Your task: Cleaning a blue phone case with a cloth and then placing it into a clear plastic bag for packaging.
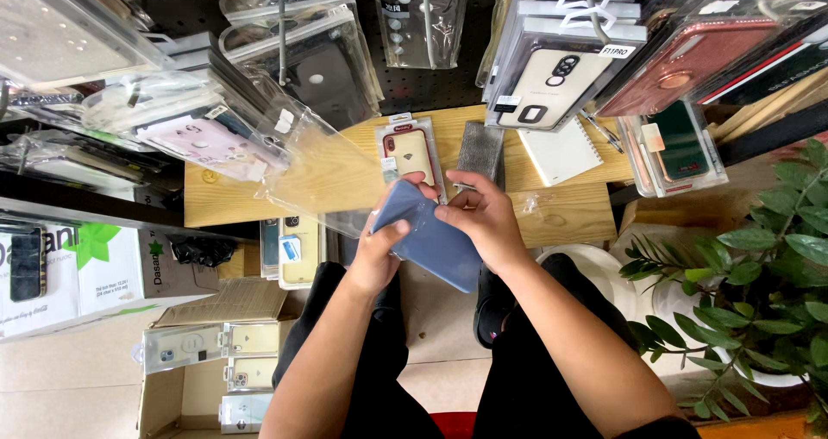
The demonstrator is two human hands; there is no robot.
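Both hands on blue phone case (431, 242): left hand (377, 258) gripping edge, right hand (485, 219) pinching top corner w/ fingertips. Rec: keep grip even, work over wooden table (345, 180).

Packaged phone cases (552, 77) hang above a wooden counter (328, 180), where a white notepad (562, 153) lies; a leafy green plant (759, 266) stands right, cardboard boxes (207, 353) sit lower left.

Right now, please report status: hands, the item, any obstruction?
Left hand and right hand both grip blue phone case. Held above wooden table. Clear plastic bag lies beside it, not blocking.
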